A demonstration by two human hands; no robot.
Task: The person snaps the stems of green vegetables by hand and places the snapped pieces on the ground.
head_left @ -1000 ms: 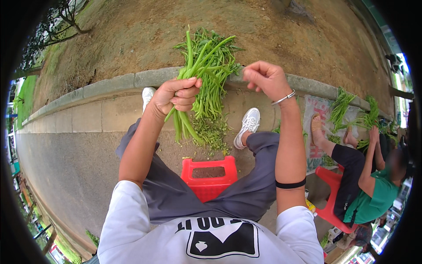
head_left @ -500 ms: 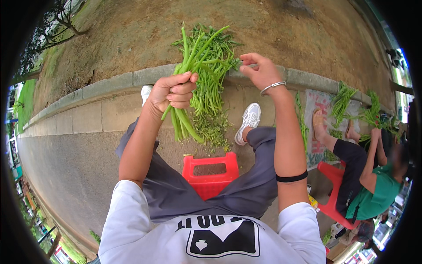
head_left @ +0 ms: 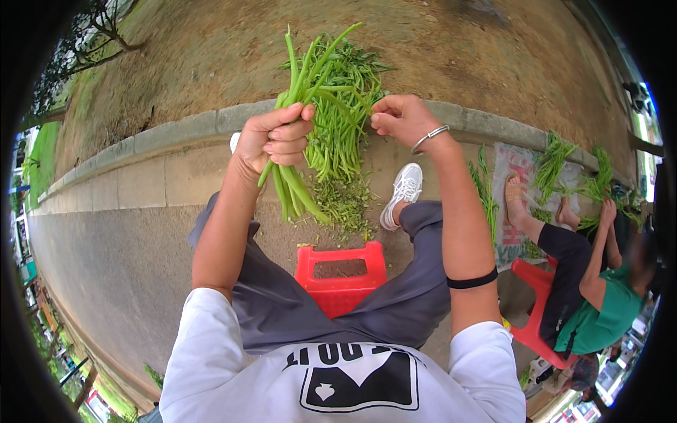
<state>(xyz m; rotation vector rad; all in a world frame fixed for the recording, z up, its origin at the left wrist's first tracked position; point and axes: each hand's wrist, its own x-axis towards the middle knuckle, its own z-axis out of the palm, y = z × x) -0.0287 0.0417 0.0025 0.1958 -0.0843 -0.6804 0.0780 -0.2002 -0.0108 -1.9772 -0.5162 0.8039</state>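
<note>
My left hand (head_left: pixel 276 138) is closed around a bunch of thick green vegetable stems (head_left: pixel 299 192), which look like water spinach. Their ends stick out above and below the fist. To the right, my right hand (head_left: pixel 407 123) pinches thumb and fingers together at the tip of a thin stem that reaches across from the bunch; its fingers partly hide that tip. Behind both hands, a heap of leafy green stems (head_left: pixel 333 149) lies over the stone curb. Short green trimmings (head_left: pixel 343 206) are scattered on the pavement below it.
A red plastic stool (head_left: pixel 340 289) stands between my legs. The stone curb (head_left: pixel 187 139) runs across, with bare soil beyond. At right another person in a green shirt (head_left: pixel 601 321) sits on a red stool (head_left: pixel 534 299), near more greens (head_left: pixel 553 166) on a printed sheet (head_left: pixel 509 211).
My right hand has moved left toward the bunch, and its fingers have closed at a stem tip. My left hand still grips the bunch, slightly higher in the picture.
</note>
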